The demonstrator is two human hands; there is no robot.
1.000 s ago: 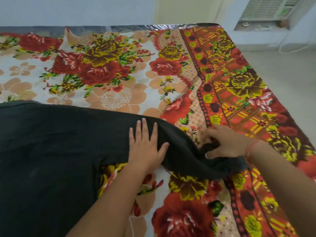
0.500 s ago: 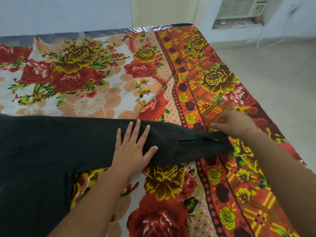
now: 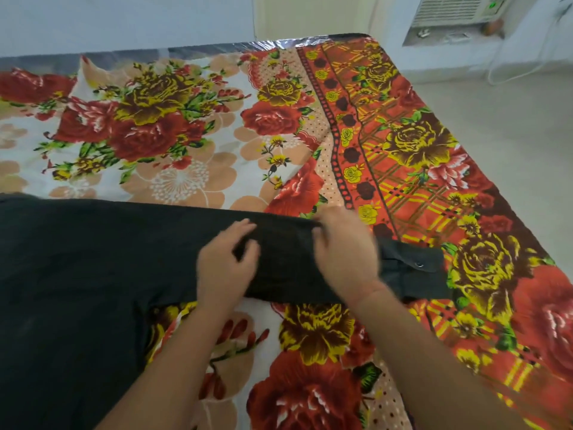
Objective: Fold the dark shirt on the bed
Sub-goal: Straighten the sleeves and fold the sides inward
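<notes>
The dark shirt (image 3: 77, 274) lies flat on the bed, its body at the left and one sleeve stretched out to the right. The sleeve's cuff (image 3: 415, 271) with a small button lies at the right end. My left hand (image 3: 224, 268) rests palm down on the sleeve near the shoulder, fingers slightly curled and blurred. My right hand (image 3: 344, 259) lies flat on the middle of the sleeve, fingers pointing to the far edge, also blurred. Neither hand visibly grips the cloth.
The bed carries a floral blanket (image 3: 186, 135) in red, yellow and cream. Its right edge (image 3: 502, 187) drops to a pale floor. An air-conditioning unit (image 3: 455, 9) sits in the wall at top right, with a white cable (image 3: 527, 66) hanging below.
My right hand let go of the cuff end and moved left onto the middle of the sleeve. The sleeve now lies straight and flat. My left hand stayed on the sleeve, fingers curling.
</notes>
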